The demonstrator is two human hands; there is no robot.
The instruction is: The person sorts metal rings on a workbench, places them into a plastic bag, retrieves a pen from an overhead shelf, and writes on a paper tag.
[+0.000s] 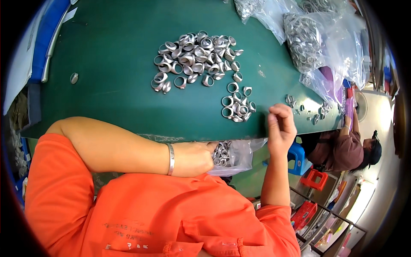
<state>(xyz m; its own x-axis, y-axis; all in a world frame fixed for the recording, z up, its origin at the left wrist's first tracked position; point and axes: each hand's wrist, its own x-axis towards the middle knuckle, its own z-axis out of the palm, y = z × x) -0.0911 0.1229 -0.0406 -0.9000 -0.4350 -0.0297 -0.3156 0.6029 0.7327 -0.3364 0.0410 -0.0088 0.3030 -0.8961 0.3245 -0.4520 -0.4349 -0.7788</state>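
Observation:
A large pile of grey metal signet-style rings [199, 55] lies on the green table, with a smaller cluster of rings [236, 107] nearer to me. Below the table's near edge, my left hand [195, 158] is closed at the mouth of a clear plastic bag [242, 160]. More rings [221, 154] lie inside that bag, beside my fingertips, which are partly hidden. Just right of the small cluster, my right hand [282, 128] is raised over the table edge. Its fingers curl in toward the thumb, and whatever they may hold does not show.
Clear bags full of rings [304, 45] lie at the far right. A single ring [74, 78] sits far left, and small loose pieces [317, 115] lie to the right. Another person [342, 150] works at the table's right, near a blue stool [299, 158] and a red stool [314, 180].

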